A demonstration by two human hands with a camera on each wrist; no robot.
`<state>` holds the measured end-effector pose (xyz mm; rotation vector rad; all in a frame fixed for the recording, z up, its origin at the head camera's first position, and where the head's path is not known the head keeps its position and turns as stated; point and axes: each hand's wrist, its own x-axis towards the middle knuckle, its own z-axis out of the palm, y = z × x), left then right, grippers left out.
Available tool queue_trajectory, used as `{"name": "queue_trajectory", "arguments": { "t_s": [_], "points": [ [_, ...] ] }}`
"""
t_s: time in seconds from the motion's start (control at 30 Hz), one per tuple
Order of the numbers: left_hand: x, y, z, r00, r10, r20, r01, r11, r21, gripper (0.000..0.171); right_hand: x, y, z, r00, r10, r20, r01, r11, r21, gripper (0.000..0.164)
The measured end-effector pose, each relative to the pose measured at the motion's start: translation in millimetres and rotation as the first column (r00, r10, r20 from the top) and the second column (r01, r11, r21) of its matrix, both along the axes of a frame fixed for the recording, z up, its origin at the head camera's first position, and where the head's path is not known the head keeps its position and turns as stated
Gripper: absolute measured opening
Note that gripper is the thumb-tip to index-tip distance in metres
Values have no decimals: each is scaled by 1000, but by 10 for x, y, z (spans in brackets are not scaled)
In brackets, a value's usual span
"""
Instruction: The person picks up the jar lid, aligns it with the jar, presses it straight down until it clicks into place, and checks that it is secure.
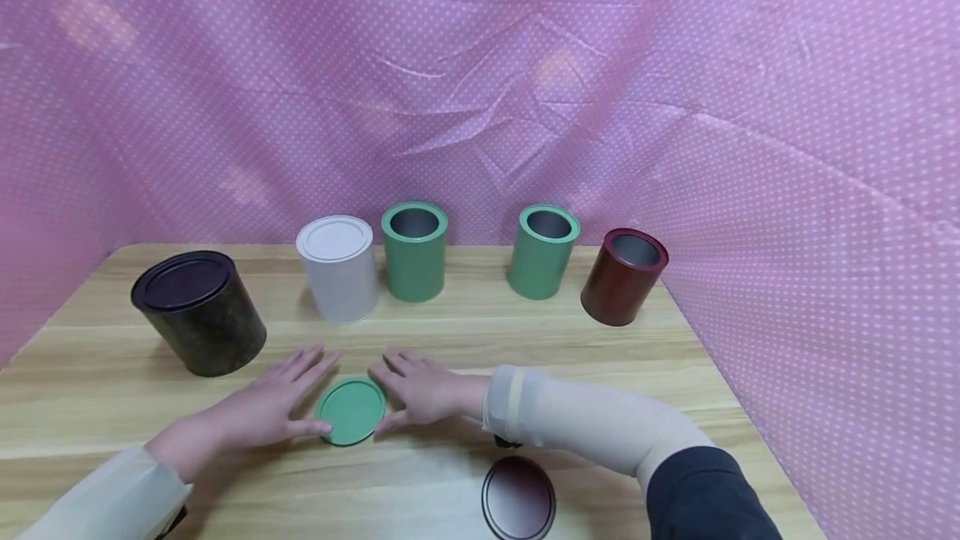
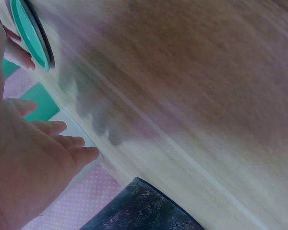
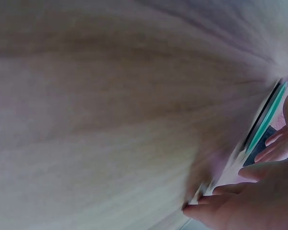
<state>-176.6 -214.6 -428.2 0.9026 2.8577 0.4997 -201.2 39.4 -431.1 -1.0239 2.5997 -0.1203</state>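
Note:
A round green lid [image 1: 352,412] lies at the front of the wooden table, between both hands. To its left, my left hand [image 1: 262,408] has its fingers spread, and the thumb overlaps the lid's lower left edge. My right hand [image 1: 423,392] is on the other side with spread fingers, its thumb close to the lid's right edge; whether it touches, I cannot tell. In the left wrist view the left hand [image 2: 38,158] shows straight fingers beside the lid [image 2: 30,33]. The right wrist view has the lid [image 3: 266,120] edge-on above the right hand [image 3: 259,201].
Along the back stand a black can [image 1: 206,327] and a white can [image 1: 343,286], both with tops covered. Two open green cans [image 1: 415,269] [image 1: 536,265] and an open dark red can [image 1: 618,286] follow rightward. A dark red lid [image 1: 519,497] lies near the front edge. Pink cloth [image 1: 480,65] encloses the table.

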Motion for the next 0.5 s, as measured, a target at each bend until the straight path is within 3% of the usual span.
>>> {"name": "queue_trajectory", "arguments": {
  "t_s": [0.5],
  "points": [
    [-16,21,-85,1000,-21,16,21,1000,-19,98,13,-18,8,1000,-25,19,25,1000,4,89]
  ]
}}
